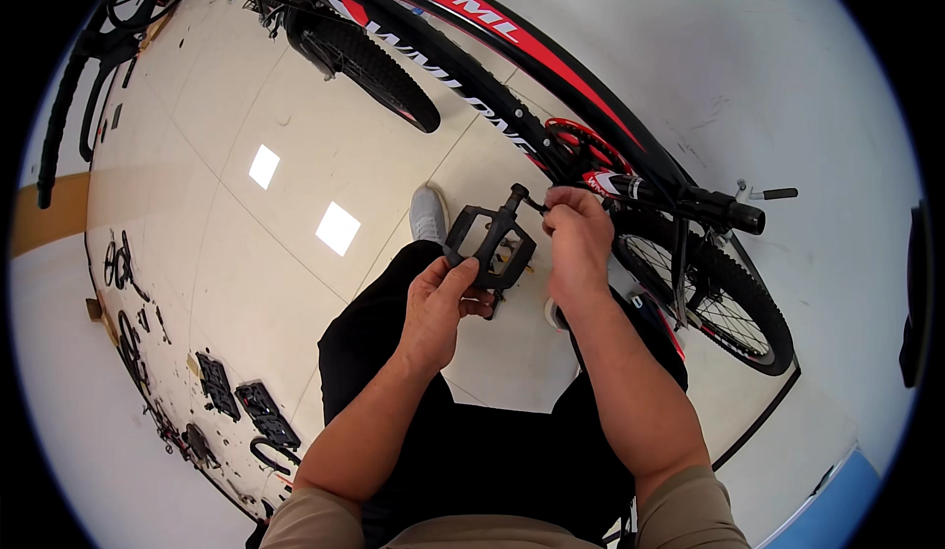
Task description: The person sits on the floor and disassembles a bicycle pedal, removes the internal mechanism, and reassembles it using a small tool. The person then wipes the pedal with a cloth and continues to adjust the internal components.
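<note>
While you've got the black pedal (489,244) pinched in your left hand (438,303) over your lap, your right hand (576,239) closes on its axle end by the red crank (581,145). Looks not mounted yet, threading still ahead.

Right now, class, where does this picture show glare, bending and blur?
Head view: two bright ceiling-light reflections glare on the glossy floor; the fisheye bends the bicycle frame near the rim; black corners vignette; pedal and both hands stay sharp.
</note>
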The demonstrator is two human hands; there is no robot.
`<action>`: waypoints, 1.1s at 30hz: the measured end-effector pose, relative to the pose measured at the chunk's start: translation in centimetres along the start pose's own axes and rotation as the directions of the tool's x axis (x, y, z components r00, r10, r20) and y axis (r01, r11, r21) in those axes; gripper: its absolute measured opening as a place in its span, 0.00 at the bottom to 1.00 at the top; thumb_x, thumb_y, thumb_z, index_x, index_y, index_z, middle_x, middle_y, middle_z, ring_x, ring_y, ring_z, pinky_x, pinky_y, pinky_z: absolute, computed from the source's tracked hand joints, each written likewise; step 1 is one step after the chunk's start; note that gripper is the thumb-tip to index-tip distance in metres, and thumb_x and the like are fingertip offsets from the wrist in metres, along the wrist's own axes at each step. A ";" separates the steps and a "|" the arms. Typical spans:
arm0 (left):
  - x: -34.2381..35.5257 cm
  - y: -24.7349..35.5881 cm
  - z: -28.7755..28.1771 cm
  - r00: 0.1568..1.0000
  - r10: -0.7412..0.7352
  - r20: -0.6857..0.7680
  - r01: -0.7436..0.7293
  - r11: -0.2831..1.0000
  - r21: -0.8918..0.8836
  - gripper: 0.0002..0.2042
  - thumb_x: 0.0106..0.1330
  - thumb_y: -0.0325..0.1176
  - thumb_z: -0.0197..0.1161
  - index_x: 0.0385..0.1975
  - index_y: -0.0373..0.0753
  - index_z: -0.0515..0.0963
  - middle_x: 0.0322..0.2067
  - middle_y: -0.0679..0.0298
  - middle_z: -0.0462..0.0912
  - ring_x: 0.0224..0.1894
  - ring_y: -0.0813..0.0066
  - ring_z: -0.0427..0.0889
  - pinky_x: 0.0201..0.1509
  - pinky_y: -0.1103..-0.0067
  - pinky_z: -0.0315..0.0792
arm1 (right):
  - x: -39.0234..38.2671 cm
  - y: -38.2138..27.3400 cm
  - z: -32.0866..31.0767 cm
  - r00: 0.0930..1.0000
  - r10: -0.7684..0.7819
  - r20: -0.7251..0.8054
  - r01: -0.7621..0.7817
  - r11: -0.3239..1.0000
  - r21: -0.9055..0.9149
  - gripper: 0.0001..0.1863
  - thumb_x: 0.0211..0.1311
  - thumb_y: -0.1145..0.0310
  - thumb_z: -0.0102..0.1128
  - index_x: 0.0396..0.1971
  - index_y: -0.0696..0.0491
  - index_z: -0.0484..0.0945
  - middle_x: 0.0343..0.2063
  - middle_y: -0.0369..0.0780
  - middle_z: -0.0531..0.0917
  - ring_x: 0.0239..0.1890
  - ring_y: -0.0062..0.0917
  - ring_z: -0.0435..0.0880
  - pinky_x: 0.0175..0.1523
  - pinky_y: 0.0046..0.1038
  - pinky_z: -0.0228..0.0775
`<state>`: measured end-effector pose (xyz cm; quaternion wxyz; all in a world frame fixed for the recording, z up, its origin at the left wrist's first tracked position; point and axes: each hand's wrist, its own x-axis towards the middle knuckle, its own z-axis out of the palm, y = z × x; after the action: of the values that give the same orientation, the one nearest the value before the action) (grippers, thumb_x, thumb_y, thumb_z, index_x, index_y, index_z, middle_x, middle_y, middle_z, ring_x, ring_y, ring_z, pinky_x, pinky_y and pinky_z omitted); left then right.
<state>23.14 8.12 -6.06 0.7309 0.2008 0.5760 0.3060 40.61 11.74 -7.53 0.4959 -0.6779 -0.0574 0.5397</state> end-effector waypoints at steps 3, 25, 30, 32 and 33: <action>0.1 0.3 0.3 0.999 -0.032 0.002 0.032 0.998 -0.060 0.11 0.72 0.35 0.57 0.45 0.35 0.78 0.39 0.58 0.85 0.38 0.68 0.84 0.43 0.71 0.79 | 0.7 -0.1 0.2 0.981 -0.162 0.106 0.173 0.979 -0.106 0.19 0.52 0.83 0.48 0.42 0.59 0.81 0.42 0.39 0.84 0.44 0.24 0.80 0.54 0.25 0.70; 1.8 1.9 -2.0 0.979 0.096 -0.180 -0.136 0.966 -0.222 0.10 0.69 0.33 0.51 0.39 0.34 0.76 0.36 0.57 0.84 0.36 0.66 0.82 0.43 0.68 0.76 | 5.3 4.0 0.9 0.896 -0.303 0.324 0.426 0.792 -0.436 0.21 0.56 0.78 0.52 0.51 0.59 0.79 0.52 0.50 0.82 0.58 0.40 0.79 0.65 0.35 0.68; 2.3 3.0 -2.3 0.966 0.139 -0.218 -0.192 0.950 -0.245 0.06 0.65 0.29 0.55 0.38 0.39 0.75 0.33 0.62 0.84 0.34 0.72 0.82 0.39 0.72 0.77 | 6.7 4.5 3.1 0.731 -0.484 0.481 0.682 0.535 -0.498 0.28 0.55 0.78 0.49 0.60 0.58 0.72 0.55 0.53 0.79 0.60 0.46 0.76 0.67 0.39 0.65; 2.2 2.8 -1.9 0.965 0.128 -0.227 -0.182 0.954 -0.237 0.05 0.64 0.28 0.55 0.37 0.39 0.75 0.33 0.64 0.83 0.33 0.73 0.81 0.38 0.73 0.76 | 7.3 5.2 3.5 0.726 -0.440 0.528 0.684 0.537 -0.494 0.31 0.54 0.79 0.49 0.63 0.57 0.69 0.54 0.53 0.79 0.59 0.44 0.77 0.66 0.38 0.65; 2.3 2.7 -1.8 0.967 0.124 -0.224 -0.173 0.961 -0.217 0.05 0.64 0.28 0.54 0.37 0.38 0.74 0.33 0.61 0.82 0.35 0.70 0.82 0.40 0.70 0.76 | 7.4 5.0 3.7 0.749 -0.367 0.552 0.650 0.567 -0.506 0.32 0.54 0.80 0.49 0.64 0.57 0.68 0.53 0.52 0.80 0.58 0.42 0.78 0.65 0.36 0.66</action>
<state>21.12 11.57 -6.39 0.6601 0.1226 0.5922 0.4456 38.45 16.09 -15.92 0.3315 -0.6406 -0.5411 0.4324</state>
